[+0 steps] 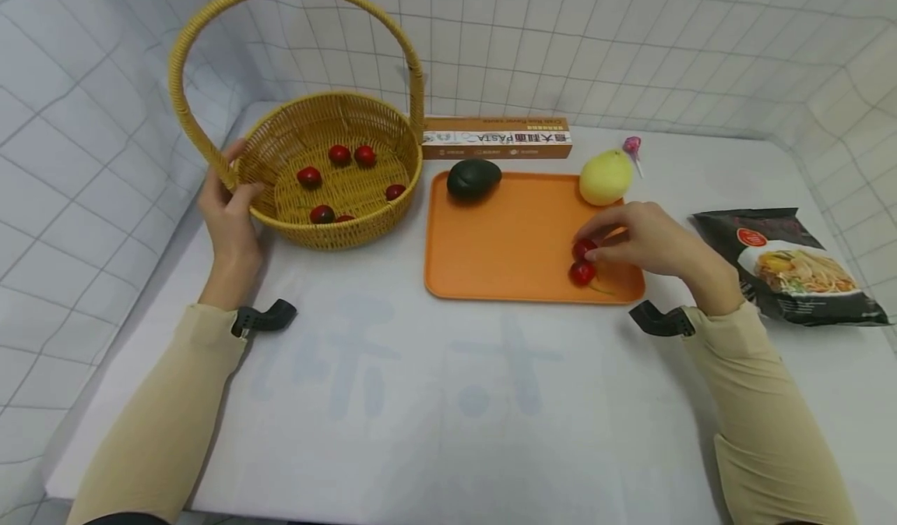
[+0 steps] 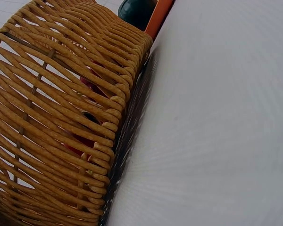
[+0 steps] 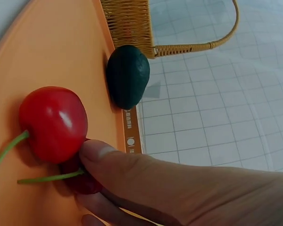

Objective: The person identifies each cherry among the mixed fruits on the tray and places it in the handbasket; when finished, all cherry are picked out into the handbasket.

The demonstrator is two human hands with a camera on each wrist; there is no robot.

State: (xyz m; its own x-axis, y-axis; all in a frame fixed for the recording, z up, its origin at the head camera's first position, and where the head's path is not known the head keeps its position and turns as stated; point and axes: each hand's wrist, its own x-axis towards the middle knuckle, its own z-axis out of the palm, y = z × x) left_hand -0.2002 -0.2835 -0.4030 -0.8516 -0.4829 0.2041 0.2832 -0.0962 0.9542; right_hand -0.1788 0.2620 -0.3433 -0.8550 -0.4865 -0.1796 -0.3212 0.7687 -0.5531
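Note:
My left hand [image 1: 234, 217] grips the rim of a yellow wicker basket [image 1: 336, 234] by the foot of its tall handle, thumb inside. Several red cherries [image 1: 339, 156] lie on the basket's floor. Over the right end of an orange tray [image 1: 504, 237], my right hand [image 1: 648, 241] pinches a cherry [image 3: 87, 182] between thumb and fingers. A second cherry [image 3: 54, 125] with a green stem sits on the tray right beside it. The left wrist view shows the basket's woven side [image 2: 61, 117] up close; the left hand is hardly visible there.
A dark green avocado [image 1: 473, 180] and a yellow pear [image 1: 606, 177] rest at the tray's far edge. Behind stands a pasta box [image 1: 497, 137]. A pink lollipop [image 1: 632, 146] lies past the pear. To the right is a black noodle packet [image 1: 792, 268]. Gridded white walls surround the table.

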